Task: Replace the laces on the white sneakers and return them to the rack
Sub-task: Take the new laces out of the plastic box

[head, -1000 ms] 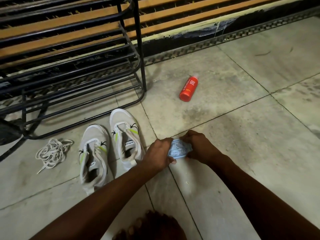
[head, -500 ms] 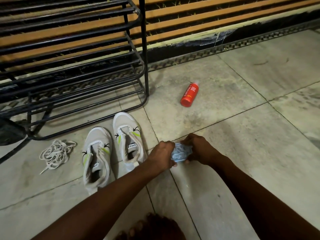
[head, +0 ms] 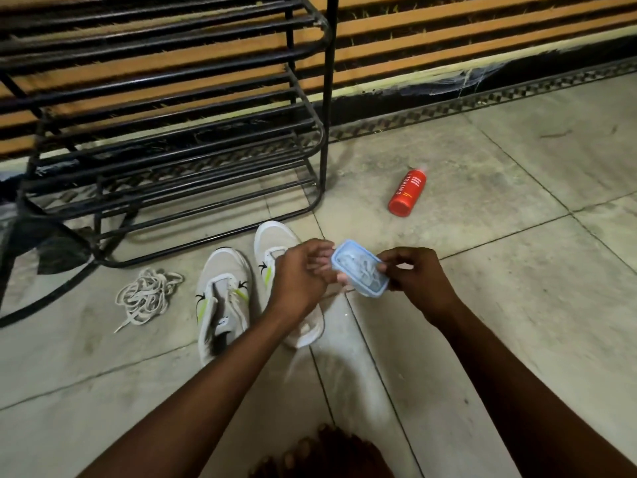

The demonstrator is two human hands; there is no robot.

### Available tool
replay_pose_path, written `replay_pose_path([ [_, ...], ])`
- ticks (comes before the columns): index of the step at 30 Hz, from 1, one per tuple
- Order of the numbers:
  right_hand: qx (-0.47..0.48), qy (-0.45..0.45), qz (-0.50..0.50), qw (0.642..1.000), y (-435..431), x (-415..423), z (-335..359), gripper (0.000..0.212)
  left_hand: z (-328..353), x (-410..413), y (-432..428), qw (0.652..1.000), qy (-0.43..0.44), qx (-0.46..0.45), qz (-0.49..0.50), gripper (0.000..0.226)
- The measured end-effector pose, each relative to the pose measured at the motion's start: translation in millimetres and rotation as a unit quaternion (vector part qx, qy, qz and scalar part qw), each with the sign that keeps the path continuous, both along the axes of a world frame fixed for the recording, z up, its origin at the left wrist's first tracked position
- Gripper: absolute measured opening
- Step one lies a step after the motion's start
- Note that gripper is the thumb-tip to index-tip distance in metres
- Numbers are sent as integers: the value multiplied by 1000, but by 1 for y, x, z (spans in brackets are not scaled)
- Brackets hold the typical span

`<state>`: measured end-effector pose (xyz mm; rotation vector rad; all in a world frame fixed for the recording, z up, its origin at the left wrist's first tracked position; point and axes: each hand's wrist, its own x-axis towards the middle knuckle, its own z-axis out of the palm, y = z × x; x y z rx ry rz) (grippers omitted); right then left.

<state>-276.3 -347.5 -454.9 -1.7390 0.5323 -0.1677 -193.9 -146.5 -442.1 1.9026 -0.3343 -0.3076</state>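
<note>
Rack [head: 179, 132] at back left, on floor [head: 517, 322], wall [head: 448, 36] behind it. Two shoes side by side on floor, just in front of rack, toes toward rack. Left shoe [head: 224, 270] nearer you. Right shoe [head: 275, 238] partly under your left grip [head: 303, 274]. Loose laces [head: 148, 294] in heap on floor, left of shoes. Bottle [head: 407, 192] lying on floor, right of rack, well apart from shoes. Packet [head: 360, 269] up off floor, between your left grip and right grip [head: 413, 276], right of shoes, laces inside it.

White sneakers [head: 224, 298] unlaced on floor, loose laces [head: 146, 296] beside, blue lace packet [head: 360, 269] above
</note>
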Motion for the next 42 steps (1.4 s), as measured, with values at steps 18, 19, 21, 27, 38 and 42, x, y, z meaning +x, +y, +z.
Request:
replay_pose_path([
  [18,21,-160,-74,984,90,122,101,18,62,79,54,963,-263,53,-6,63],
  [19,15,-161,-74,984,90,131,104,20,65,91,57,959,-273,72,-20,65],
  [21,4,-162,-71,984,88,152,109,24,71,115,61,947,-296,112,-55,69],
  [27,-26,-141,-58,988,84,211,117,27,92,170,52,932,-254,230,-119,83],
  [38,-85,-51,0,995,75,264,119,28,106,208,31,983,-61,141,-102,78],
  [42,-57,-26,38,997,69,264,121,37,107,211,25,982,-40,165,-84,81],
])
